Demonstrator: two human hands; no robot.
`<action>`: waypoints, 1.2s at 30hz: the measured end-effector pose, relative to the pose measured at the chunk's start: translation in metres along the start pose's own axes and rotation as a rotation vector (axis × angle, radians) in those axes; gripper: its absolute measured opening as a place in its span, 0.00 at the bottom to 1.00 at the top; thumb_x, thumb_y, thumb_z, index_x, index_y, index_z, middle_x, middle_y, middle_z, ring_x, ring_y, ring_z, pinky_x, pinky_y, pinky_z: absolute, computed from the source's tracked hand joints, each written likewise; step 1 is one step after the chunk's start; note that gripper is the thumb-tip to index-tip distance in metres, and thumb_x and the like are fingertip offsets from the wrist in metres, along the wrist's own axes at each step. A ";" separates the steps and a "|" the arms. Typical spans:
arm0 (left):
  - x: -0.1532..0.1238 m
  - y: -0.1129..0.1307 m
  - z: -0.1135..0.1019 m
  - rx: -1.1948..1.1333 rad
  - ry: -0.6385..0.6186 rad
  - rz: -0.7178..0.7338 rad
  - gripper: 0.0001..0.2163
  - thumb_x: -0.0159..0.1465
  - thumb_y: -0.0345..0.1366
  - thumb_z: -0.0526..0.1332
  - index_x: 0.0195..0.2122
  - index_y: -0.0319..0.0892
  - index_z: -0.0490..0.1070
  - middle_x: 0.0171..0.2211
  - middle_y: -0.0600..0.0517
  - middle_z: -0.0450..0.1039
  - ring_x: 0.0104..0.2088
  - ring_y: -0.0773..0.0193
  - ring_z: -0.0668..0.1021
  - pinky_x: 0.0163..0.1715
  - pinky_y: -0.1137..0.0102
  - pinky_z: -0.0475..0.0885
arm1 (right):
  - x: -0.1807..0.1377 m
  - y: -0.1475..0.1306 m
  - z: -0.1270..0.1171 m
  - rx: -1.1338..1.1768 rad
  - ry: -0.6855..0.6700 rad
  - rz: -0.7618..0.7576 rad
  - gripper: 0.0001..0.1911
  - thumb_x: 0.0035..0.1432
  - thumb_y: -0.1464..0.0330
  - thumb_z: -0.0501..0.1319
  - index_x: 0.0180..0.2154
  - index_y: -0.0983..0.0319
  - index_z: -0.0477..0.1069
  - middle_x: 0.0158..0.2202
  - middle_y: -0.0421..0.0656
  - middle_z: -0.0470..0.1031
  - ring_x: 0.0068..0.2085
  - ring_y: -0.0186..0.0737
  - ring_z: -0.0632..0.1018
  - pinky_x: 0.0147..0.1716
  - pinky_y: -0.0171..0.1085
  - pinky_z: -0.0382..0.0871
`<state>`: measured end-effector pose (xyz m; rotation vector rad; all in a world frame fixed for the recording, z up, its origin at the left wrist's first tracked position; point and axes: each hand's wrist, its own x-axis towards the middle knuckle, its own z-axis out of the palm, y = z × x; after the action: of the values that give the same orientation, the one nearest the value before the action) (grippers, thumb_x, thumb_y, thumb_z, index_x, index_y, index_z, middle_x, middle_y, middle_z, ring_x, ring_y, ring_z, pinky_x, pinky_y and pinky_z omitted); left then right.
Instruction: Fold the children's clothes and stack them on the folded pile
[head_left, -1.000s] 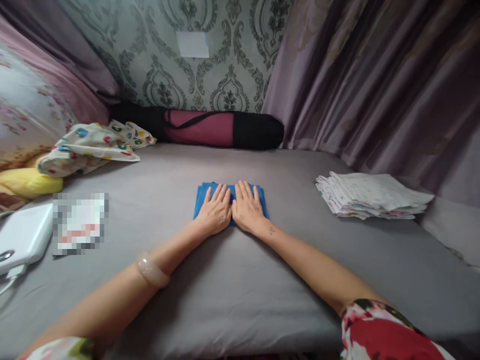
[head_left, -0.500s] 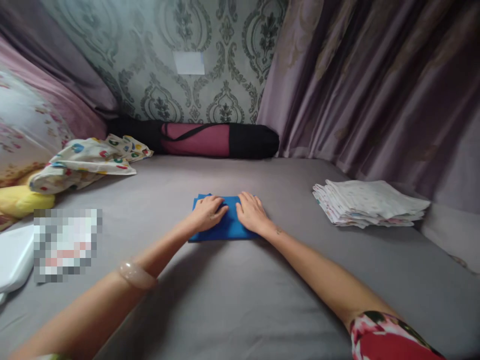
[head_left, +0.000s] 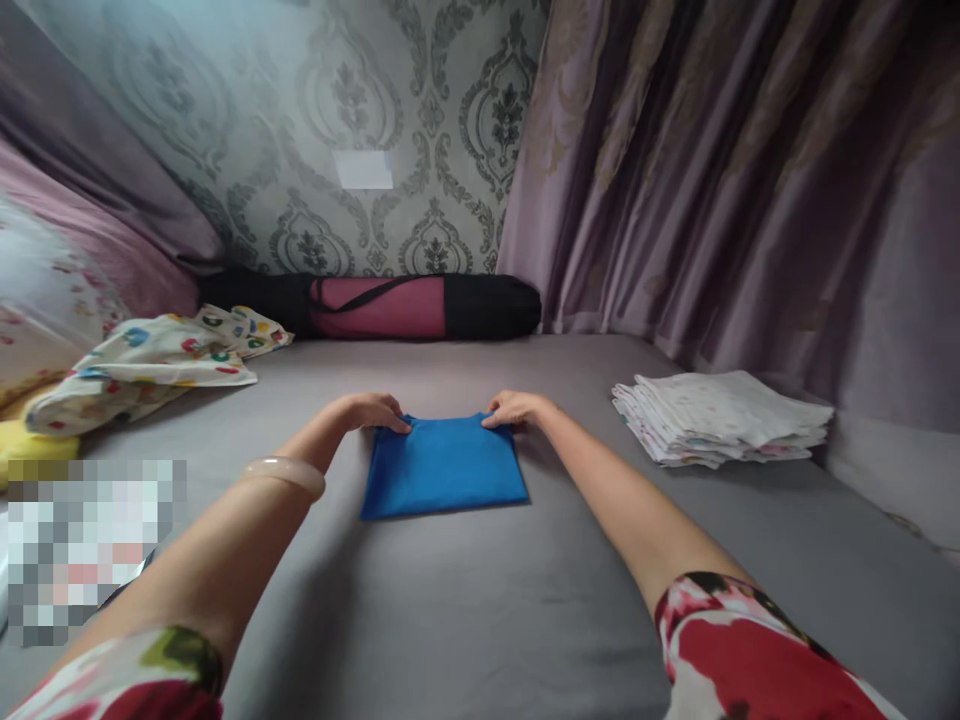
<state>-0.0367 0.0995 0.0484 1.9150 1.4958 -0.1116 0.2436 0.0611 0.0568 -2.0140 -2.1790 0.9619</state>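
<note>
A folded blue cloth (head_left: pixel 448 465) lies in the middle of the grey bed sheet, its near edge towards me. My left hand (head_left: pixel 379 411) pinches its far left corner, thumb on top and fingers tucked behind. At the far right corner my right hand (head_left: pixel 514 408) grips it in the same way. The far edge bunches slightly between the two thumbs, and the fingertips under the cloth are hidden.
To the right is a stack of folded white patterned cloths (head_left: pixel 724 418). A crumpled printed cloth (head_left: pixel 172 350) and a yellow plush item (head_left: pixel 37 447) lie at left. Against the wall rests a long black and maroon bag (head_left: pixel 379 306). A blurred-out item (head_left: pixel 90 545) sits near left.
My hands have gone from lying flat on the blue cloth to pinching its far corners. More of its top now shows, and the view has tilted up a little.
</note>
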 end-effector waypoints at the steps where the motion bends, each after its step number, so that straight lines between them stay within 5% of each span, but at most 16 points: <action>1: -0.001 0.001 -0.001 -0.030 -0.010 0.000 0.26 0.39 0.54 0.67 0.35 0.43 0.73 0.37 0.48 0.76 0.40 0.52 0.75 0.33 0.69 0.67 | 0.000 0.000 -0.001 0.020 -0.012 0.002 0.10 0.51 0.66 0.67 0.35 0.64 0.75 0.28 0.42 0.76 0.28 0.35 0.74 0.24 0.31 0.63; 10: -0.048 0.016 -0.024 -0.417 -0.131 0.230 0.19 0.44 0.47 0.69 0.31 0.42 0.67 0.30 0.54 0.72 0.34 0.62 0.75 0.36 0.71 0.69 | -0.029 0.010 -0.025 0.544 -0.117 -0.151 0.12 0.45 0.68 0.71 0.33 0.63 0.72 0.28 0.37 0.76 0.30 0.31 0.76 0.31 0.29 0.70; 15: -0.071 0.033 -0.059 -0.337 0.157 0.413 0.21 0.48 0.45 0.67 0.41 0.44 0.68 0.35 0.55 0.74 0.37 0.64 0.76 0.38 0.71 0.70 | -0.057 -0.002 -0.061 0.551 0.026 -0.336 0.18 0.49 0.68 0.69 0.44 0.64 0.75 0.38 0.43 0.80 0.38 0.37 0.78 0.40 0.36 0.73; 18: -0.083 0.042 -0.068 -0.240 0.374 0.545 0.21 0.53 0.46 0.64 0.46 0.42 0.69 0.39 0.52 0.75 0.40 0.62 0.76 0.42 0.69 0.71 | -0.068 -0.011 -0.070 0.460 0.222 -0.481 0.17 0.53 0.69 0.64 0.47 0.63 0.75 0.44 0.43 0.79 0.45 0.41 0.77 0.48 0.40 0.70; 23: -0.096 0.024 -0.022 0.136 0.633 0.591 0.17 0.62 0.40 0.53 0.50 0.43 0.71 0.46 0.50 0.77 0.46 0.59 0.77 0.49 0.67 0.70 | -0.076 0.001 -0.026 0.042 0.565 -0.582 0.18 0.60 0.75 0.55 0.49 0.58 0.74 0.50 0.41 0.76 0.53 0.40 0.74 0.56 0.42 0.62; 29: -0.099 -0.026 0.067 0.366 0.420 0.722 0.22 0.62 0.29 0.47 0.55 0.48 0.69 0.57 0.51 0.70 0.57 0.63 0.71 0.60 0.65 0.62 | -0.093 0.037 0.055 -0.279 0.402 -0.748 0.23 0.60 0.81 0.49 0.49 0.59 0.75 0.54 0.46 0.74 0.56 0.39 0.72 0.57 0.44 0.62; 36: -0.113 -0.014 0.061 0.164 0.414 0.579 0.22 0.58 0.29 0.49 0.52 0.46 0.71 0.57 0.51 0.69 0.57 0.60 0.71 0.58 0.64 0.64 | -0.091 0.028 0.052 -0.167 0.363 -0.657 0.25 0.52 0.82 0.49 0.42 0.57 0.78 0.50 0.42 0.76 0.54 0.38 0.74 0.58 0.44 0.60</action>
<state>-0.0655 -0.0261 0.0481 2.5401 1.1322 0.4601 0.2628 -0.0442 0.0374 -1.2157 -2.4797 0.3142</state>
